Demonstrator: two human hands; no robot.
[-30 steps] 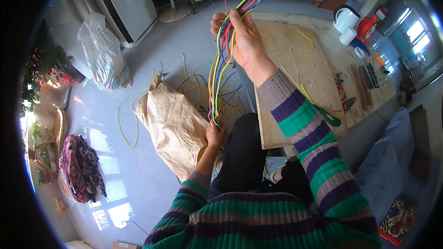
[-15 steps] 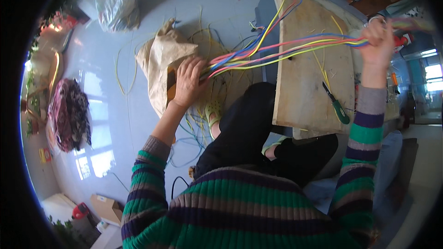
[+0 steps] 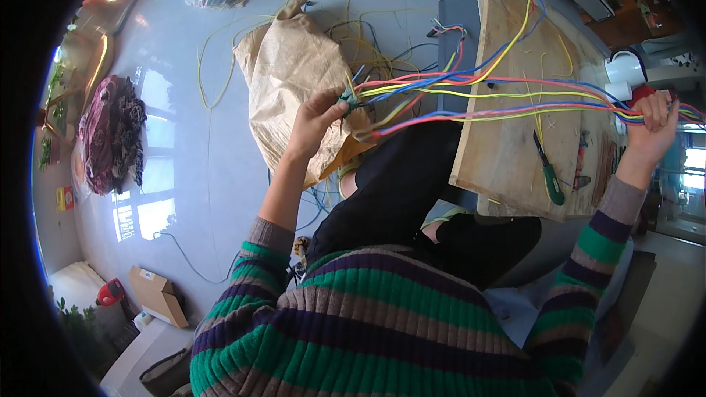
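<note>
Red, blue and yellow electrical wires (image 3: 515,109) stretch in a loose bundle across the wooden board, and some loop up over its far side. My right hand (image 3: 653,114) is closed around the bundle at the far right. At the other end, my left hand (image 3: 318,119) is closed, its thumb against a small green piece (image 3: 348,98) beside the wires. What that piece is, I cannot tell. Just under the left hand lies a crumpled tan sack (image 3: 287,73); several wire ends hang loose near its opening.
On the worn wooden board (image 3: 507,151) lies a green-handled knife (image 3: 550,176) with scraps of yellow wire. A white mug (image 3: 625,68) stands beyond it. Loose wires trail over the floor around the sack. A dark patterned cloth bundle (image 3: 110,136) lies at the left.
My right hand has moved right, drawing the wires along. At the left end the wires have spread into separate strands, and the green piece now shows at my left hand.
</note>
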